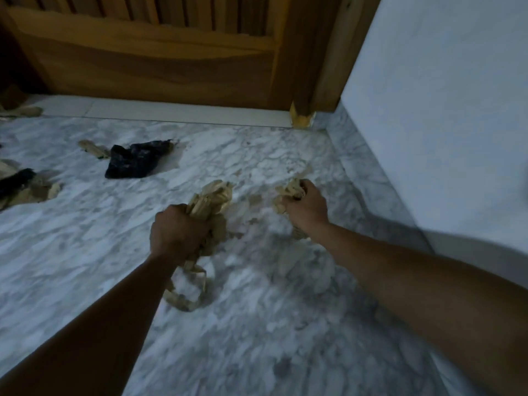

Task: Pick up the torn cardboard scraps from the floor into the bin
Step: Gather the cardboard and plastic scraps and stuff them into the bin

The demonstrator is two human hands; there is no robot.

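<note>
My left hand (175, 228) is shut around a thick bunch of tan cardboard scraps (213, 197), with a torn loop of strip (188, 295) hanging below it over the marble floor. My right hand (307, 207) grips a smaller clump of scraps (290, 190) just above the floor. More loose scraps lie at the left: a small piece (91, 147) beside a dark crumpled piece (135, 160), and a pile (31, 190) at the left edge. No bin is in view.
A wooden door (160, 61) with a pale threshold (177, 112) closes off the far side. A white wall (443, 110) rises on the right, meeting the floor at a marble skirting. Another tan piece (23, 111) lies by the door's left end.
</note>
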